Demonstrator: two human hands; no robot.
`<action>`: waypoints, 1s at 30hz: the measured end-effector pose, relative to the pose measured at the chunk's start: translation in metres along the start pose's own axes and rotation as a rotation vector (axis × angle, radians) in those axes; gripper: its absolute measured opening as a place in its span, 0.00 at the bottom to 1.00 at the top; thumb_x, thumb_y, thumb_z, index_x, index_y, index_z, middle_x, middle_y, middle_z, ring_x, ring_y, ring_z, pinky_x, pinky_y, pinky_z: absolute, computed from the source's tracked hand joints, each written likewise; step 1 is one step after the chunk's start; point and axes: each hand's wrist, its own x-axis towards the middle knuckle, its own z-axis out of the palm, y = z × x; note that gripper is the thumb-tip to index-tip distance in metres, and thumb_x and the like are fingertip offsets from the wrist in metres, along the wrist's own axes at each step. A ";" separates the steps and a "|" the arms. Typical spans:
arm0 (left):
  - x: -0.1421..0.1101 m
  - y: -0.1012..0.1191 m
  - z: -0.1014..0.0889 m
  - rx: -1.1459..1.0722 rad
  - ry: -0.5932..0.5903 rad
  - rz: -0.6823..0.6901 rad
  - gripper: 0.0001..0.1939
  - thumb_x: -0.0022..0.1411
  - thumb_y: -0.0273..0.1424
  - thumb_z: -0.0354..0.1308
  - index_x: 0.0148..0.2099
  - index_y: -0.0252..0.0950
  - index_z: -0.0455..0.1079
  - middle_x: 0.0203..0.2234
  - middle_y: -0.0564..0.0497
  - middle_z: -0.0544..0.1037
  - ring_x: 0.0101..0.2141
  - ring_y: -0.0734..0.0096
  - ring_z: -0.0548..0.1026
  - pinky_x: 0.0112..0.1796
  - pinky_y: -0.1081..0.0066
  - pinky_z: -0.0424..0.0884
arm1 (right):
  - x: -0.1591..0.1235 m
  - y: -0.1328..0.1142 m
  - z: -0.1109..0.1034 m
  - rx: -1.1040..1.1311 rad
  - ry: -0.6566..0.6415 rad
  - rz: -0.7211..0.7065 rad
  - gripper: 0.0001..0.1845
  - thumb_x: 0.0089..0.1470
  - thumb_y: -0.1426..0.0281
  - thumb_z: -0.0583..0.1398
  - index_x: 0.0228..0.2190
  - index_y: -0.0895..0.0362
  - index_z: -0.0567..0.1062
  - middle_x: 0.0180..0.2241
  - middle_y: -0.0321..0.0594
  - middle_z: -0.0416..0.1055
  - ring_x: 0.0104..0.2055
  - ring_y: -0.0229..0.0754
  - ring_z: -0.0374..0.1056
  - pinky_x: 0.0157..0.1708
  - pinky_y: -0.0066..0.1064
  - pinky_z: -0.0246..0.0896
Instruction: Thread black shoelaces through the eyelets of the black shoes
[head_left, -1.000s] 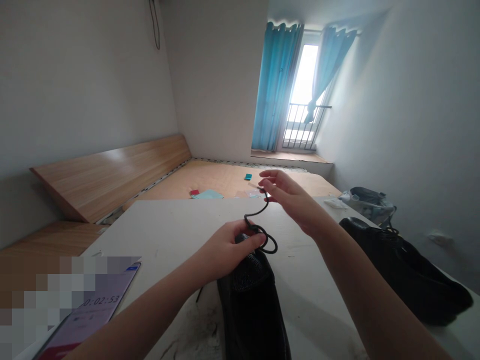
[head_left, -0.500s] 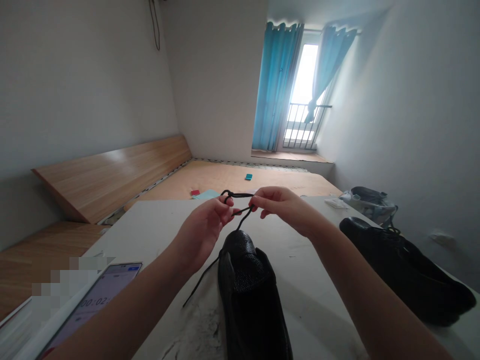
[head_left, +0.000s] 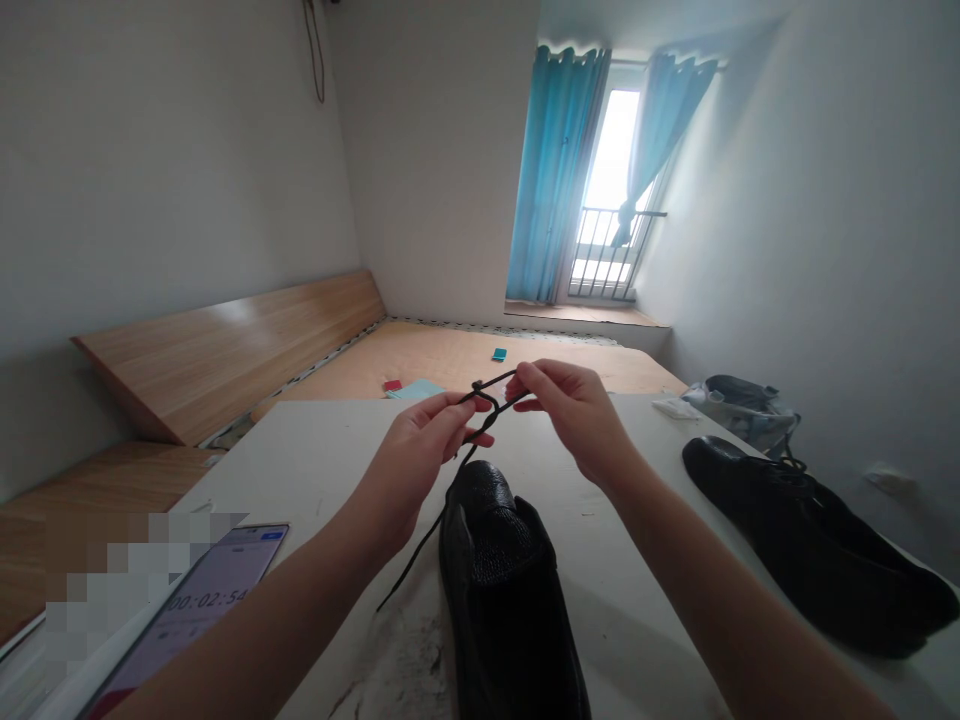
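Black shoelace (head_left: 486,397) pinched between left hand (head_left: 420,450) and right hand (head_left: 574,415), above a black leather shoe (head_left: 491,570)

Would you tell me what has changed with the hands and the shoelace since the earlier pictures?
The left hand has risen from the top of the shoe to meet the right hand above it. Both now pinch the black lace, which forms a small knotted loop between them. The black shoe and the second shoe stayed where they were.

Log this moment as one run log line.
left hand: pinches black shoelace | right hand: pinches same shoelace | black leather shoe: below hands, on white table
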 end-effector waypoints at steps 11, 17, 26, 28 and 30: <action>0.009 0.012 -0.008 -0.314 0.129 0.074 0.07 0.51 0.27 0.56 0.24 0.33 0.72 0.11 0.60 0.55 0.23 0.79 0.63 0.46 0.70 0.69 | 0.032 0.000 -0.081 0.464 -0.158 0.300 0.21 0.54 0.63 0.60 0.18 0.55 0.57 0.11 0.23 0.40 0.13 0.29 0.38 0.12 0.19 0.43; 0.007 0.021 -0.012 -0.238 0.104 0.096 0.06 0.54 0.28 0.57 0.30 0.33 0.75 0.11 0.61 0.50 0.19 0.79 0.56 0.29 0.78 0.67 | 0.032 0.019 -0.104 -0.004 -0.382 0.499 0.16 0.50 0.62 0.65 0.21 0.61 0.72 0.14 0.30 0.59 0.14 0.27 0.50 0.11 0.20 0.43; 0.000 0.018 -0.009 0.222 -0.143 -0.078 0.17 0.51 0.31 0.58 0.45 0.37 0.75 0.16 0.58 0.60 0.21 0.77 0.58 0.25 0.75 0.58 | 0.007 0.005 -0.021 -0.033 -0.651 0.166 0.16 0.58 0.59 0.56 0.39 0.56 0.77 0.43 0.42 0.72 0.48 0.42 0.66 0.49 0.36 0.60; 0.001 0.017 -0.011 0.270 -0.142 -0.064 0.17 0.50 0.30 0.58 0.45 0.38 0.75 0.20 0.56 0.66 0.23 0.76 0.61 0.26 0.75 0.57 | 0.004 0.004 -0.009 0.118 -0.615 0.172 0.11 0.57 0.63 0.58 0.33 0.57 0.77 0.37 0.39 0.73 0.44 0.40 0.67 0.48 0.37 0.60; 0.003 0.018 -0.014 0.275 -0.100 -0.008 0.15 0.50 0.30 0.57 0.42 0.38 0.76 0.22 0.55 0.68 0.25 0.76 0.63 0.28 0.74 0.58 | 0.006 0.006 -0.007 0.320 -0.493 0.230 0.08 0.54 0.67 0.59 0.27 0.57 0.75 0.33 0.36 0.72 0.41 0.39 0.68 0.48 0.36 0.60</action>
